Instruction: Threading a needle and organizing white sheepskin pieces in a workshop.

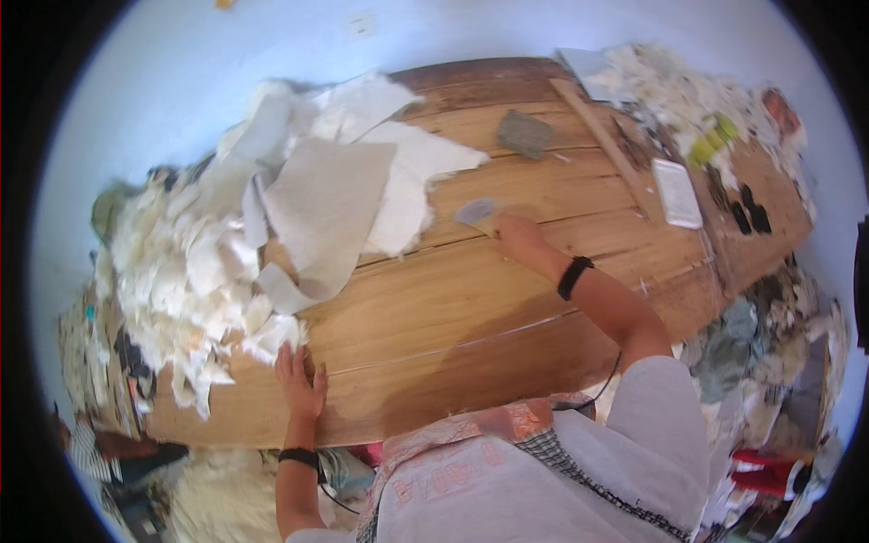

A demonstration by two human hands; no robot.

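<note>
My right hand (518, 237) is closed round a half-round knife (474, 213), whose wide, pale grey blade points left over the middle of the wooden table (471, 299). Its handle is mostly hidden in my fingers. My left hand (302, 385) lies open near the table's front edge, fingers stretched forward. Its fingertips touch or nearly touch a white fur scrap (276, 339) at the edge of a large pile of white fur pieces (181, 262). Beyond them, a beige hide piece (330, 199) lies over white fur, left of the blade.
A grey-green block (525, 134) sits toward the back. On the right are a long wooden strip (602, 145), a white tray (677, 194), dark narrow items (751, 213), a yellow-green item (713, 138) and more white fur scraps (670, 86). A person in striped clothing (86, 452) is at lower left.
</note>
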